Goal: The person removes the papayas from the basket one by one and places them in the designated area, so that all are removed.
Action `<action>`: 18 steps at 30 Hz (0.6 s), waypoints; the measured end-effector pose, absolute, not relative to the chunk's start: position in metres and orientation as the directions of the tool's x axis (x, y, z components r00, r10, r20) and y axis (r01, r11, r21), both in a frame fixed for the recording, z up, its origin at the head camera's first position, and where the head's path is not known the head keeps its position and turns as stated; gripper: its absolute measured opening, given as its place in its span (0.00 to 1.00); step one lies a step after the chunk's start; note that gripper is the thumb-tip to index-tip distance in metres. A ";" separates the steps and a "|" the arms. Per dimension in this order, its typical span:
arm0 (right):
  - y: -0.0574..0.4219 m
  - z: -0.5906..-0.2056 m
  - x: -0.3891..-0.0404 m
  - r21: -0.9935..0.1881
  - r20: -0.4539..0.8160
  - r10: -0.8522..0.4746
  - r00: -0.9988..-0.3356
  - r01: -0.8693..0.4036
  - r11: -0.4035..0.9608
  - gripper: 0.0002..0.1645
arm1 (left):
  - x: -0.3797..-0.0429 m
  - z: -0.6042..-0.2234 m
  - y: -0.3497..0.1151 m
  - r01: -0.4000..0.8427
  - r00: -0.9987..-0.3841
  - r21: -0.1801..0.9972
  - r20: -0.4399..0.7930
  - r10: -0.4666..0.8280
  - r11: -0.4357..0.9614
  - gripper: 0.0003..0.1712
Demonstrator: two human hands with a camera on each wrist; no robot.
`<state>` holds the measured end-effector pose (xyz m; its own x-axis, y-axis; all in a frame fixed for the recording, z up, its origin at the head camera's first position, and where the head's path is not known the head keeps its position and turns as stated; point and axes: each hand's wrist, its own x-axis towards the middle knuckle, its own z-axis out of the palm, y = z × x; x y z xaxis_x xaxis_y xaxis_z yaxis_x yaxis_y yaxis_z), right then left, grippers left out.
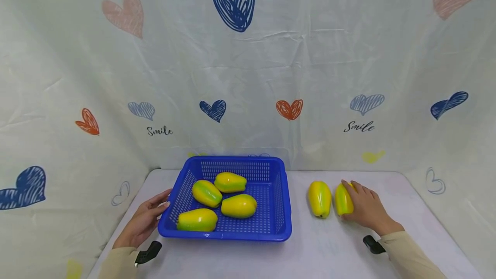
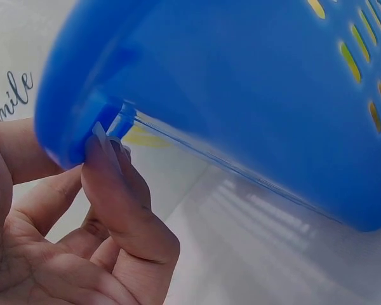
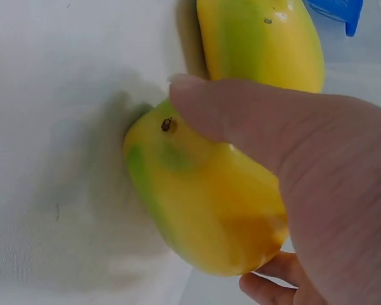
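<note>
On the left, my left hand point(image 1: 144, 221) grips the rim of a blue plastic basket point(image 1: 224, 235). In the left wrist view, curled fingertips point(image 2: 111, 152) hook under the basket's rim point(image 2: 54, 121). My right hand point(image 1: 366, 206) is wrapped round a yellow-green papaya point(image 1: 343, 200) on the right of the table. The right wrist view shows the thumb along one side of this papaya point(image 3: 190, 190) and fingertips at its far side. Just left of it lies another papaya point(image 1: 320, 199), apart from the hand. Inside the basket are several more papayas point(image 1: 239, 206).
A white-covered table point(image 1: 317, 249) carries everything. Behind it hangs a pale curtain point(image 1: 248, 68) printed with hearts and the word Smile. The basket's right wall stands between its papayas and the two outside. Dark wrist straps point(image 1: 148, 253) show on both arms.
</note>
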<state>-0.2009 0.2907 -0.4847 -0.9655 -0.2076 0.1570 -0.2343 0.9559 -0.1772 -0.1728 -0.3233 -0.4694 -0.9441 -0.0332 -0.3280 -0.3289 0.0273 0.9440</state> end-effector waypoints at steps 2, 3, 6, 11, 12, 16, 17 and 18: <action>0.291 -0.485 -0.201 -0.181 0.152 -0.209 -0.966 -0.235 0.955 0.61 | -0.173 -0.469 -0.324 -0.329 -0.944 0.944 -0.328 -0.031 0.022 0.37; 0.291 -0.486 -0.202 -0.181 0.149 -0.210 -0.966 -0.235 0.955 0.61 | -0.172 -0.469 -0.324 -0.329 -0.944 0.944 -0.328 -0.031 0.021 0.37; 0.291 -0.486 -0.202 -0.185 0.140 -0.209 -0.968 -0.233 0.955 0.62 | -0.172 -0.469 -0.324 -0.326 -0.945 0.945 -0.326 -0.026 0.020 0.37; 0.291 -0.488 -0.204 -0.195 0.142 -0.215 -0.966 -0.240 0.951 0.62 | -0.172 -0.470 -0.323 -0.327 -0.945 0.945 -0.326 -0.028 0.022 0.37; 0.292 -0.488 -0.204 -0.196 0.144 -0.217 -0.965 -0.243 0.950 0.62 | -0.172 -0.470 -0.323 -0.327 -0.945 0.945 -0.326 -0.029 0.021 0.37; 0.292 -0.490 -0.203 -0.203 0.145 -0.230 -0.962 -0.256 0.945 0.62 | -0.172 -0.470 -0.322 -0.330 -0.944 0.944 -0.329 -0.034 0.018 0.37; 0.291 -0.490 -0.203 -0.205 0.142 -0.233 -0.962 -0.258 0.944 0.62 | -0.172 -0.470 -0.322 -0.331 -0.943 0.944 -0.330 -0.034 0.017 0.37; 0.291 -0.491 -0.203 -0.205 0.140 -0.236 -0.962 -0.261 0.943 0.63 | -0.172 -0.470 -0.322 -0.331 -0.943 0.943 -0.331 -0.035 0.016 0.37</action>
